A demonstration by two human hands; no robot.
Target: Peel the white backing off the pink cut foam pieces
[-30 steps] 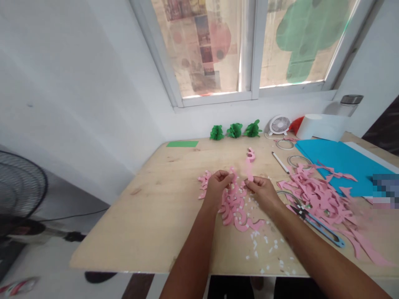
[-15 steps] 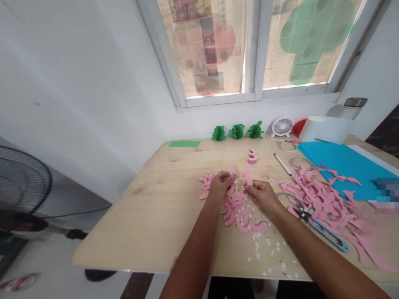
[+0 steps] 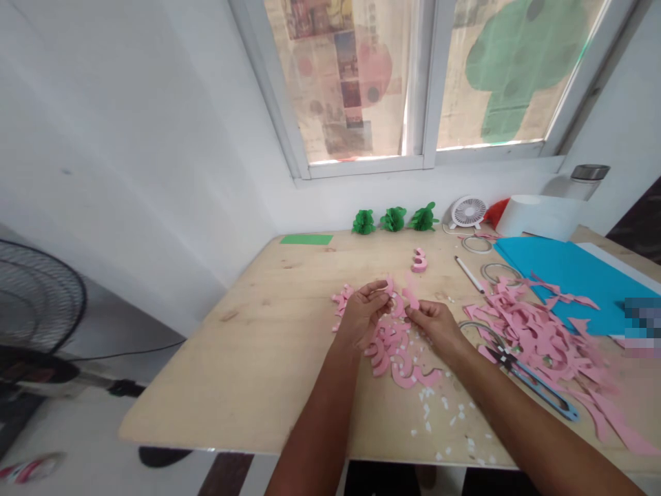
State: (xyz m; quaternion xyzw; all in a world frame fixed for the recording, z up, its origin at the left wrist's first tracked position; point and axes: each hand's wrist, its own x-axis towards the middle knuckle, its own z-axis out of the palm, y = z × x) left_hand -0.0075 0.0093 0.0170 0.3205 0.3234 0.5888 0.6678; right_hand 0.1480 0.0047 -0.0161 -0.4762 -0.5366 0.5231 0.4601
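My left hand (image 3: 368,308) pinches a curved pink paper cutout (image 3: 396,303) just above the table, with a small white square showing on it. Facing it, my right hand (image 3: 432,322) is closed on another wavy pink paper piece (image 3: 411,297), held upright by its lower end. Beneath both hands lies a loose heap of pink curved cutouts (image 3: 390,344). More small pink cutouts (image 3: 341,297) lie left of my left wrist. A stacked pink wavy shape (image 3: 420,261) rests beyond the hands. Tiny white squares (image 3: 457,413) are scattered near the front edge.
Pink paper scraps (image 3: 542,337) pile up at right, with blue-handled scissors (image 3: 542,389) beside them. Behind are blue sheets (image 3: 583,275), a marker (image 3: 469,274), wire rings (image 3: 478,244) and a small white fan (image 3: 467,211). Several green paper ornaments (image 3: 395,219) stand along the wall.
My left hand has turned slightly and its fingers have opened a little, bringing the curved pink cutout into clearer view near the right-hand piece. My right hand stays nearly in place.
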